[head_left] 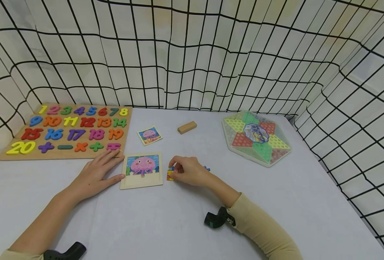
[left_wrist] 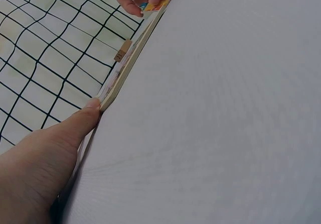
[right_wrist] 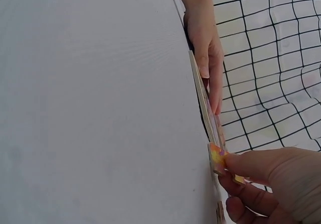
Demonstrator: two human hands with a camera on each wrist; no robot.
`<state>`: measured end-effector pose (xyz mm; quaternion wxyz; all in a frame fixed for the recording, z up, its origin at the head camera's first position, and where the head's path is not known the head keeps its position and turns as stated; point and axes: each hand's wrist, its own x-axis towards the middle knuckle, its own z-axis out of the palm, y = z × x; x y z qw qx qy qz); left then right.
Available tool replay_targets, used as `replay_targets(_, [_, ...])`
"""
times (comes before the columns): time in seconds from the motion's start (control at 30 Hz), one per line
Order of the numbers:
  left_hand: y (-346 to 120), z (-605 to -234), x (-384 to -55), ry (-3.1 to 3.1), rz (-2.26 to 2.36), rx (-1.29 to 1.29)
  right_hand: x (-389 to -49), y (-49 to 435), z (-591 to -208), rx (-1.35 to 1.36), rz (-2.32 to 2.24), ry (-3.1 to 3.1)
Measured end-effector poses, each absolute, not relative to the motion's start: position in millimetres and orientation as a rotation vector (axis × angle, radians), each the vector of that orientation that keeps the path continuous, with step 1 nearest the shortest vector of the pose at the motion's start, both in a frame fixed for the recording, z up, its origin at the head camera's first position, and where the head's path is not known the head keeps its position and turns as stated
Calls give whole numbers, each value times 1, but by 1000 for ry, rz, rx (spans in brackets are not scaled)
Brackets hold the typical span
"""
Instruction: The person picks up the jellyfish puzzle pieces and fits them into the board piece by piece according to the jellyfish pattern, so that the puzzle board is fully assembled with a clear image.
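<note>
Pinching puzzle pc w/ R hand, just R of puzzle board | having bare near strip to grip's L | touching board's L edge w/ L hand, fingers straight, not gripping

A small yellow, red and blue puzzle piece is pinched by the right hand. The square pale-wood tray bearing a pink jellyfish picture is touched by the left hand

Black grid netting fronts pale walls — beyond a white tabletop.
</note>
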<state>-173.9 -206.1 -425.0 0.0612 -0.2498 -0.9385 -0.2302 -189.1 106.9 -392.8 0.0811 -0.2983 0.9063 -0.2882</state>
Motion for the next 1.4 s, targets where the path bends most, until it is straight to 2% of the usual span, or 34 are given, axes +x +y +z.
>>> replay_targets(1.4, [-206,-421,-174,-2891,-680,-740,-195,53,-392,-1054,-1015,2621])
